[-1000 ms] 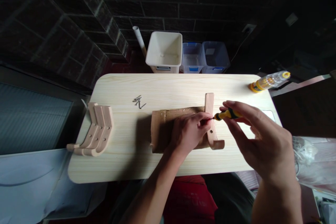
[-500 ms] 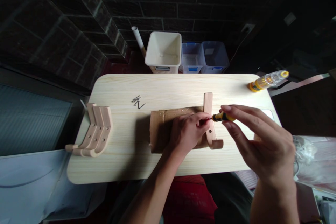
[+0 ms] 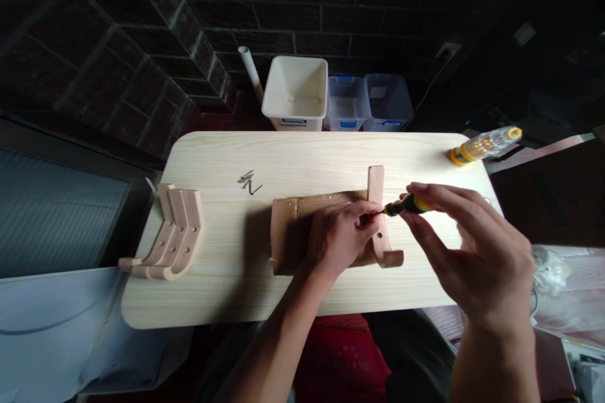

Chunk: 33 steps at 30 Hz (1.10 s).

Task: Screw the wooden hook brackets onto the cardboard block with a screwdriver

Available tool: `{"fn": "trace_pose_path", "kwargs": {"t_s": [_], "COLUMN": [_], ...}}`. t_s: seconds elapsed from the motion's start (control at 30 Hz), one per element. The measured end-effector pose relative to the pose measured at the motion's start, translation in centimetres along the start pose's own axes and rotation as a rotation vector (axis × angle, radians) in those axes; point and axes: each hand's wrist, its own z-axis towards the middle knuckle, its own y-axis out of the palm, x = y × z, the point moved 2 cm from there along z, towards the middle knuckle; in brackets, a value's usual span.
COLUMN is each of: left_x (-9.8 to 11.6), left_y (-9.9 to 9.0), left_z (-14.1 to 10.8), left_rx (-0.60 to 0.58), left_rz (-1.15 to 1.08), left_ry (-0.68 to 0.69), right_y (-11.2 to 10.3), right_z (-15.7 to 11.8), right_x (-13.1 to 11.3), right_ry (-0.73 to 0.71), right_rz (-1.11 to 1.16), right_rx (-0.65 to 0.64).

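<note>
My right hand (image 3: 477,245) grips a yellow and black screwdriver (image 3: 407,204) between thumb and fingers, its shaft pointing left. The tip meets the pinched fingertips of my left hand (image 3: 340,230), where whatever they hold is hidden. Under those fingers lies a light wooden hook (image 3: 376,182), with a dark screw hole showing and its curved end toward me. The hook rests across the right end of a brown cardboard package (image 3: 286,233), and my left hand leans on that package. Several dark screws (image 3: 249,181) lie loose on the table to the left.
More wooden hooks (image 3: 182,233) stand together at the left end of the pale wooden table (image 3: 222,277). A clear and yellow bit case (image 3: 484,145) stands at the back right. Behind the table are a white bin (image 3: 295,88) and two clear plastic boxes (image 3: 347,101).
My right hand and the screwdriver have shifted slightly right, and more of the screwdriver's handle now shows between the fingers. The left hand stays in place on the package.
</note>
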Motion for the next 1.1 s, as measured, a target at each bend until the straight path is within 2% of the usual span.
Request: {"fn": "trace_pose_path", "kwargs": {"t_s": [0.27,0.6,0.67,0.8,0.87,1.0,1.1], "left_x": [0.2,0.3,0.2,0.1,0.2,0.5,0.4], "left_y": [-0.2,-0.1,-0.1,-0.1,-0.2,-0.2,-0.1], "left_z": [0.2,0.1,0.1,0.1,0.1,0.2,0.3], "left_rx": [-0.057,-0.032,-0.044,-0.056,-0.046,-0.055,-0.052], "left_rz": [0.037,-0.014,-0.008,-0.002,-0.003,0.032,0.063], "left_ry": [-0.022,-0.036,-0.035,-0.013,-0.007,-0.02,-0.03], "right_y": [0.3,-0.1,0.1,0.9,1.1,0.9,0.5], "right_z": [0.1,-0.3,-0.4,-0.6,-0.6,-0.2,-0.1], "right_x": [-0.7,0.2,0.1,0.1,-0.1,-0.6,-0.9], "right_ry": [-0.029,0.06,0.095,0.204,0.187,0.061,0.056], "right_rz": [0.084,-0.057,-0.021,0.201,0.229,0.176,0.159], "right_rx": [-0.076,0.104,0.121,0.129,0.107,0.013,-0.027]}}
